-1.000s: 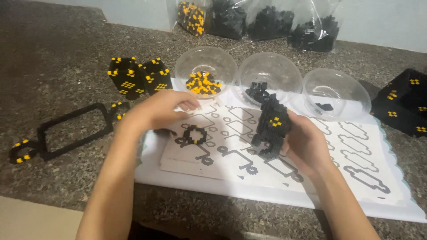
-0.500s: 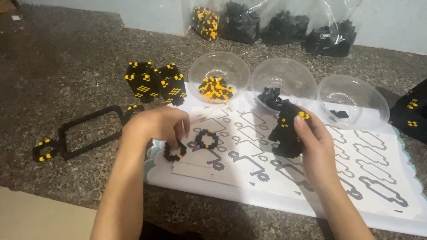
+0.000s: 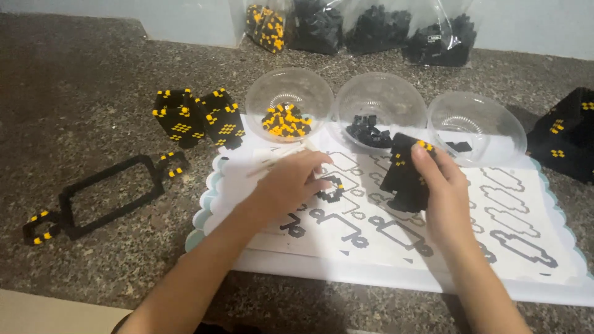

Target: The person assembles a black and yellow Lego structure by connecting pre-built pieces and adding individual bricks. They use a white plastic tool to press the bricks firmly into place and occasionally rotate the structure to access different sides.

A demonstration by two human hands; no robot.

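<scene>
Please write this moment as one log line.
left hand: on black ring piece | right hand: holds black block model | under: pattern sheet

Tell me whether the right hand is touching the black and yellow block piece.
Touching. The head view shows the right hand wrapped around the black and yellow block piece, fingers pressed on its top and side, holding it above the printed sheet.

A dark speckled stone countertop (image 3: pixel 93 80) filled nearly the whole view, its surface mottled brown and grey under soft, even light. Along the far edge, well beyond the hands, rose a plain pale blue-grey wall (image 3: pixel 185 18). At the near left corner, below the left forearm, a strip of light tan surface (image 3: pixel 43 312) showed past the counter's edge.
</scene>
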